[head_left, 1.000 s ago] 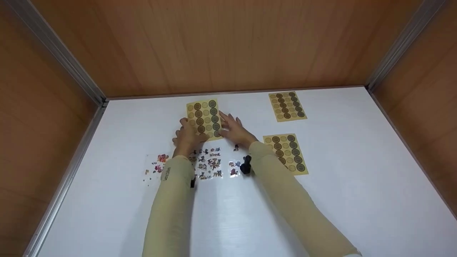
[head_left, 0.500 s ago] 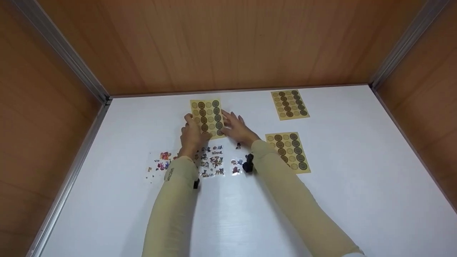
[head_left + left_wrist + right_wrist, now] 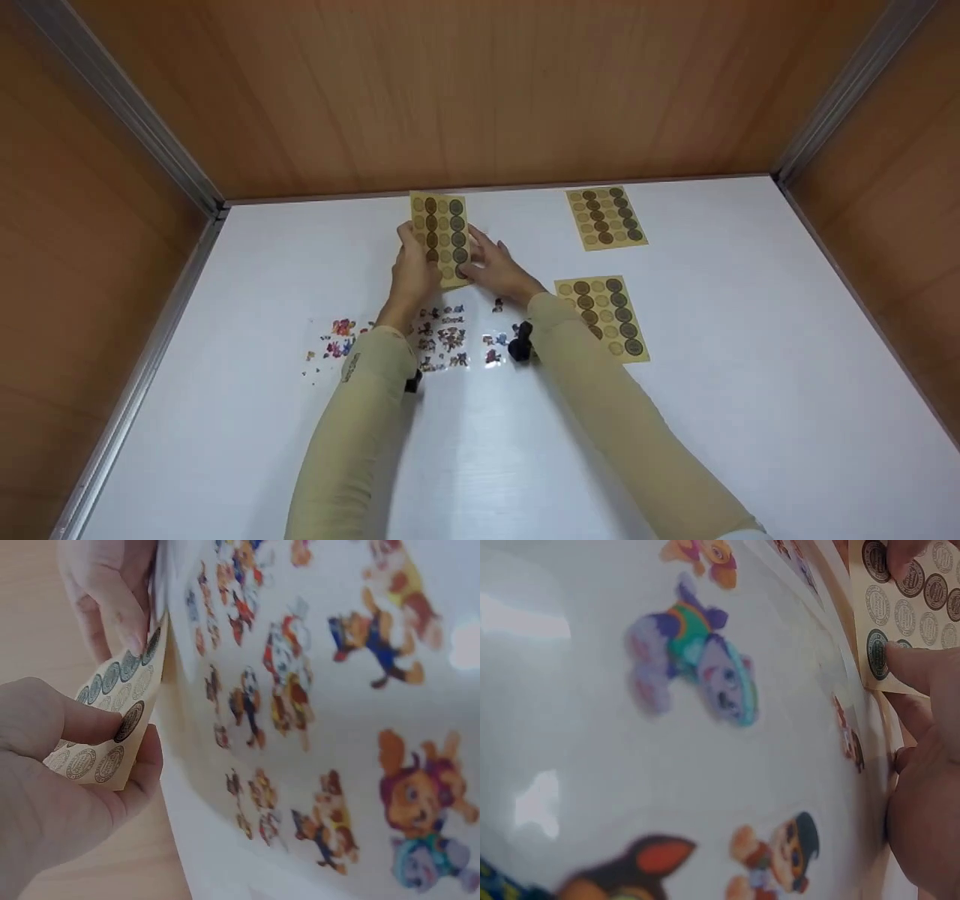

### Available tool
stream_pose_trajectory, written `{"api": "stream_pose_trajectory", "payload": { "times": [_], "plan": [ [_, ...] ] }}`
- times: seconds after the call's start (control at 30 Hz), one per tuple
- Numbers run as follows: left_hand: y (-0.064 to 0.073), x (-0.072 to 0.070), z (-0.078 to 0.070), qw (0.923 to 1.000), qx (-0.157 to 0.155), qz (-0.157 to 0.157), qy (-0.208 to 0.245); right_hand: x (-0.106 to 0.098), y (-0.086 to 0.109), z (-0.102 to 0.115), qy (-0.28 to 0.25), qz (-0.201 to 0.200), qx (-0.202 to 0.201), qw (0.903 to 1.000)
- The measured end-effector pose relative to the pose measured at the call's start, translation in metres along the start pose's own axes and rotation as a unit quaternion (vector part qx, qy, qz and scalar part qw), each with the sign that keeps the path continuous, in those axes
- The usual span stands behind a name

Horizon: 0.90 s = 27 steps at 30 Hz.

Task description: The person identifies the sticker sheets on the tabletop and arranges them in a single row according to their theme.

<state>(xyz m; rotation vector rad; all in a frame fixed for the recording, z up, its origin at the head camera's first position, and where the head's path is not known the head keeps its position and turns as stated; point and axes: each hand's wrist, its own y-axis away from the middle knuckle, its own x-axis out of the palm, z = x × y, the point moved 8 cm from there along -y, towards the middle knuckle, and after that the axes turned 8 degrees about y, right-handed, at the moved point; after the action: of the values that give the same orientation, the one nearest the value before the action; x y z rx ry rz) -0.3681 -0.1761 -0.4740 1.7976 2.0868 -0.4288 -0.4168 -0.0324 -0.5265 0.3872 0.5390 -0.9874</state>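
Observation:
A tan sheet of round stickers (image 3: 444,234), with rows of dark and pale seal-like circles, is held up at the back middle of the table. My left hand (image 3: 415,276) pinches its lower left part, the thumb on its face and fingers behind, as the left wrist view shows. At the lower right corner my right hand (image 3: 501,271) pinches it, its thumb (image 3: 911,664) on a dark circle and its fingers partly hidden behind. Under and in front of both hands lie clear sheets of cartoon-dog stickers (image 3: 450,337), partly covered by the left forearm.
Two more tan sticker sheets lie to the right, one far back (image 3: 606,217) and one nearer (image 3: 611,319), partly under the right sleeve. A clear sheet with colourful stickers (image 3: 339,337) lies at the left. Wooden panels (image 3: 480,90) wall the white table (image 3: 750,375) at back and sides.
The tan sheet has risen and tilted more upright, moving slightly right. My left hand has shifted up and right along with it; the right hand stays at the lower right corner.

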Motion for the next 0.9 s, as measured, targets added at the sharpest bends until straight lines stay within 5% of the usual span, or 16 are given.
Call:
{"api": "stream_pose_trajectory", "payload": {
  "times": [0.17,0.3,0.53,0.7,0.9],
  "plan": [
    [0.002,0.001,-0.012,0.9996,0.010,0.009,0.026,-0.002,-0.001,-0.002,-0.057,-0.008,0.032,0.9978],
    [0.002,0.005,-0.020,0.9985,0.018,0.021,0.047,-0.008,-0.004,0.000,-0.053,-0.016,0.011,0.9984],
    [0.009,0.024,-0.030,0.9900,0.014,0.070,0.121,-0.030,0.001,0.000,-0.139,-0.052,-0.029,0.9885],
    [0.018,0.046,-0.045,0.9772,-0.001,0.115,0.179,-0.068,0.022,-0.004,-0.185,-0.117,-0.036,0.9751],
    [0.030,0.084,-0.069,0.9581,-0.006,0.163,0.235,-0.115,0.072,-0.018,-0.230,-0.134,-0.028,0.9635]
  ]
}}
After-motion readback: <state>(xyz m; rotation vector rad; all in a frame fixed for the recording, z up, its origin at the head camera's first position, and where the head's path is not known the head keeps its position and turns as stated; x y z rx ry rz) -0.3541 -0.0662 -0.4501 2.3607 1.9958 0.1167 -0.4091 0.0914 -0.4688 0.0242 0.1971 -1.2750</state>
